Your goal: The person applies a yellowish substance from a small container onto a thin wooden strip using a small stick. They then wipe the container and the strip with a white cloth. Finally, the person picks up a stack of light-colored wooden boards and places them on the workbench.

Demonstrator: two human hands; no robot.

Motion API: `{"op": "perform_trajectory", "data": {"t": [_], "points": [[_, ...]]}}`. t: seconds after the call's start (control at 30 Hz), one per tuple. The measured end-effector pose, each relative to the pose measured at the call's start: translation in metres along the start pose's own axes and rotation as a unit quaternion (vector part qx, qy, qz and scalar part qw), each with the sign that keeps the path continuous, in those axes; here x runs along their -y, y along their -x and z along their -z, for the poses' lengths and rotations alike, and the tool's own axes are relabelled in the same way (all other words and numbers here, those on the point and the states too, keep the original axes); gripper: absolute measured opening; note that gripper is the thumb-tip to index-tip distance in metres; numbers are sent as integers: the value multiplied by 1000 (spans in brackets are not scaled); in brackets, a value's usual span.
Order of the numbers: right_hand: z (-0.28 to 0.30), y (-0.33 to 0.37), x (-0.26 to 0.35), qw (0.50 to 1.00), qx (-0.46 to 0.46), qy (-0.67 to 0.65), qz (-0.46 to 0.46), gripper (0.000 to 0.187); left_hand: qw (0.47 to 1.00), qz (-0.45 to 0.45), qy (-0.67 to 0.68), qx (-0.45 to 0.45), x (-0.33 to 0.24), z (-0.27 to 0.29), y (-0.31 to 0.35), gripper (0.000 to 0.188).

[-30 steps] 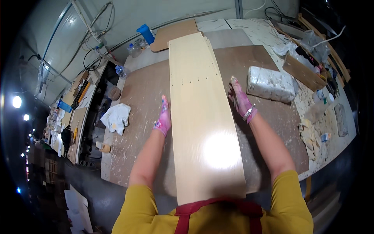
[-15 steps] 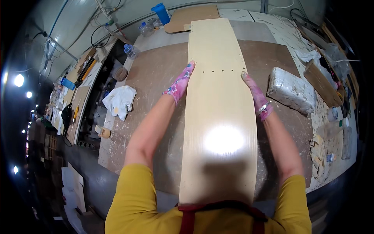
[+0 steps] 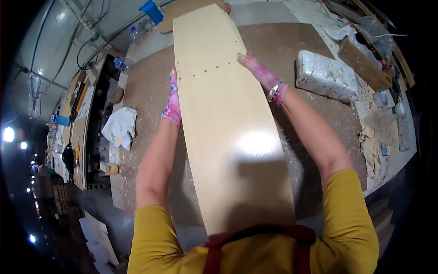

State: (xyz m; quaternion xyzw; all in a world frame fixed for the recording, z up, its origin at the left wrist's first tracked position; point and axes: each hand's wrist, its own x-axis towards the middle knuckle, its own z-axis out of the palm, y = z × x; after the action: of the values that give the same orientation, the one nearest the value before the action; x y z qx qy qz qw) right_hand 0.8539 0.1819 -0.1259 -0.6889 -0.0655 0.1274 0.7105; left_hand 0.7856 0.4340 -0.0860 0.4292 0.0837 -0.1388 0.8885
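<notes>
A long pale wooden panel [image 3: 228,118] stretches from my body across the work table, its far end angled to the left. A row of small holes crosses it, with more dots near its edges, and a bright lamp reflection shines on its surface. My left hand [image 3: 172,98], in a pink floral glove, grips the left edge, its fingers partly hidden by the panel. On the right edge my right hand [image 3: 260,75], in a pink glove, clasps the panel with the thumb on top and the other fingers out of sight below. A silver bracelet [image 3: 275,90] circles that wrist.
Beneath the panel lies a brown, scuffed board [image 3: 146,86]. To the right sits a plastic-wrapped block [image 3: 326,75], with a cardboard box [image 3: 365,66] beyond it. A white cloth [image 3: 120,128] lies at the left. Farther back stand a blue cup [image 3: 151,11] and clear bottles [image 3: 137,33].
The panel's far end has swung to the left, and both hands have gone with it, still at its edges. The whole view has also shifted somewhat.
</notes>
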Motion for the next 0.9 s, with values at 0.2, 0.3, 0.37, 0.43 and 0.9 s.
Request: {"op": "perform_trajectory", "data": {"t": [0.2,0.3,0.37,0.43,0.9], "points": [[12,78,-9,929,41,-350,-116,64,994,22,39,97,13,11,-4,70],[3,64,-64,983,69,-166,-32,66,996,29,25,78,18,10,-3,69],[-6,72,-57,984,48,-169,-12,65,998,29,14,57,16,7,3,69],[-7,86,-39,982,60,-181,10,63,998,16,-21,50,17,5,-2,68],[3,239,-65,991,2,118,54,70,976,63,-198,-58,120,27,161,64]]}}
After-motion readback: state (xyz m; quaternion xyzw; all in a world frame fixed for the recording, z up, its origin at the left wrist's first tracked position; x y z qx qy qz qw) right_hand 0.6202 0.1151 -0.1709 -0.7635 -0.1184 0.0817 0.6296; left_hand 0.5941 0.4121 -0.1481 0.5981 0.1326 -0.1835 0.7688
